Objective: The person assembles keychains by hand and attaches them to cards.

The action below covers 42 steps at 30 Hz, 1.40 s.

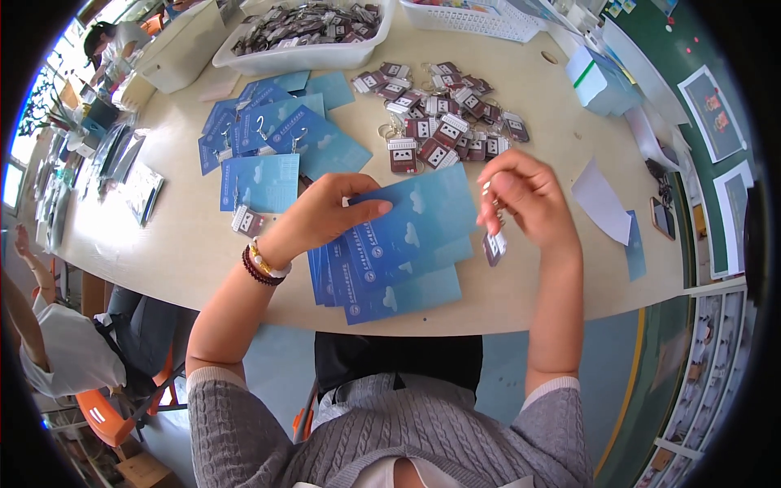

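My left hand (342, 213) pinches a blue card (419, 224) by its left end, thumb on top. Beneath it, a fanned stack of similar blue cards (407, 297) lies at the table's front edge. Just right of the card, my right hand (525, 195) holds a keychain by its chain between thumb and fingers. The keychain's small brown-and-white tag (494, 248) dangles below the fingers. Ahead lies a loose pile of matching keychains (439, 122). To the left, overlapping blue cards with keychains hooked on them (260, 183) are spread out.
A white bin full of keychains (305, 55) stands at the back, beside a closed pale box (179, 45) and a white basket (480, 20). At right are a white paper (602, 199), a phone (662, 218) and a light-blue box (602, 81). Another person (73, 350) sits at left.
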{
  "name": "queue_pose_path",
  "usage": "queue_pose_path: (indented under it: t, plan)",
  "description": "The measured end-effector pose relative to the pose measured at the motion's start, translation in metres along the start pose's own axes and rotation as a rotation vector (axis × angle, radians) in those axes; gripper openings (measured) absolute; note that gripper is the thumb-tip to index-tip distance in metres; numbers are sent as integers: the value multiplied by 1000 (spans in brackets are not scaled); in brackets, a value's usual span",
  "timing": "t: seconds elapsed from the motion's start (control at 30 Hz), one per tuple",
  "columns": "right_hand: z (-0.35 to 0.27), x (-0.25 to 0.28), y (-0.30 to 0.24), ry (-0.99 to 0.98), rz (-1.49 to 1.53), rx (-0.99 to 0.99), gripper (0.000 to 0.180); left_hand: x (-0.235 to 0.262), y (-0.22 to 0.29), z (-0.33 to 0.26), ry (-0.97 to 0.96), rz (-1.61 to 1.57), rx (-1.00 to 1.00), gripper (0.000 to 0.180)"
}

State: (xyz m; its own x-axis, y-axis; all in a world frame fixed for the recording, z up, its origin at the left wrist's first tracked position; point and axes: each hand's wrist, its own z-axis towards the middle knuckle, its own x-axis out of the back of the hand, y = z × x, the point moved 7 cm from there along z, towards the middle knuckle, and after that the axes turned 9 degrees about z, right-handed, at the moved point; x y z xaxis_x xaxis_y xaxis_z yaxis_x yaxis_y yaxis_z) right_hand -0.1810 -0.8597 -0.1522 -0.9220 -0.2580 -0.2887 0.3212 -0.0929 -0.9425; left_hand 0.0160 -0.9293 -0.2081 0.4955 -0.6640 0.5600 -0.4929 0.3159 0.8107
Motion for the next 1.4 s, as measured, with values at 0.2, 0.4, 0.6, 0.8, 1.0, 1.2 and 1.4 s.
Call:
queue_pose_path:
  t: [0.2, 0.4, 0.6, 0.8, 1.0, 1.2, 1.4]
  plan:
    - [10, -38, 32, -1, -254, -197, 17, 14, 25, -7, 237, 166, -291, 24]
    - [14, -69, 29, 21, -560, -3, 14, 7, 19, -8, 232, -278, -172, 18]
    - [12, -61, 41, 50, -454, -294, 11, 10, 5, -11, 163, -134, 5, 17]
    - [15, -68, 39, 67, -526, -102, 9, 27, 38, -28, 550, 268, -474, 13]
    - [15, -85, 33, 103, -759, 236, 11, 11, 20, -19, 226, -180, -119, 14]
    - [16, -94, 30, 146, -923, 319, 14, 2, 10, -15, 225, -483, -138, 19]
    - [16, -103, 25, 104, -1235, 459, 18, 3, 15, -15, 199, -354, -181, 20]
